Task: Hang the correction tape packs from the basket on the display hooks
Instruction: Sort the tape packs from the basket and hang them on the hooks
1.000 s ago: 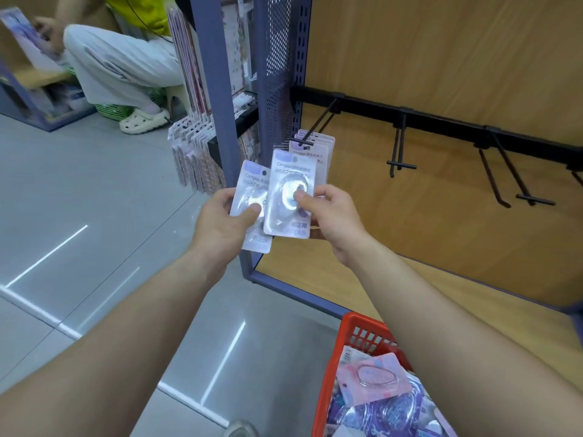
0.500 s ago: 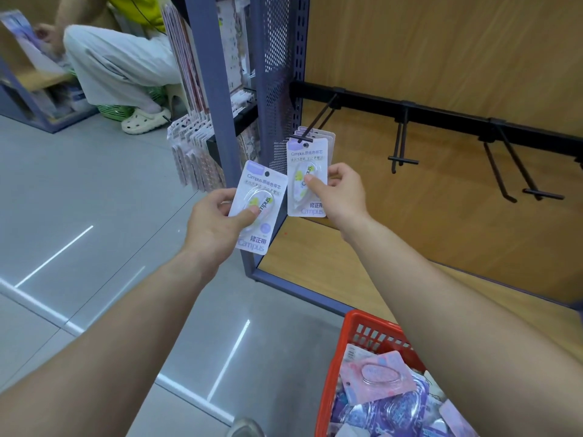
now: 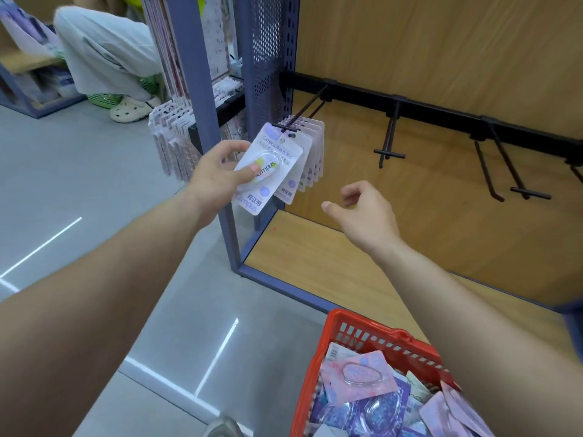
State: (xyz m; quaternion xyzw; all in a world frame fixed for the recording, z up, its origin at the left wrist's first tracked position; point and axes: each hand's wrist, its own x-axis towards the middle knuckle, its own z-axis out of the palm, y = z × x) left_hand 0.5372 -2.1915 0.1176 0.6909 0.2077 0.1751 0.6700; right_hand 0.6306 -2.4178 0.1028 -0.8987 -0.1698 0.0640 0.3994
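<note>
Fingers [image 3: 234,147] of left hand [image 3: 214,182] around correction tape pack [image 3: 277,154] at hook [image 3: 303,109]; right fingers [image 3: 358,188] loose

Both arms reach forward, hands apart.
Left hand [image 3: 217,181] pinches a correction tape pack [image 3: 279,151] (thumb on its front); right hand [image 3: 362,212], off to the right, is empty, fingers loosely curled.

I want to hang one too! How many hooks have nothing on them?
3: the middle hook, the right hook, and an edge hook cut off by the frame. More may be hidden.
</note>
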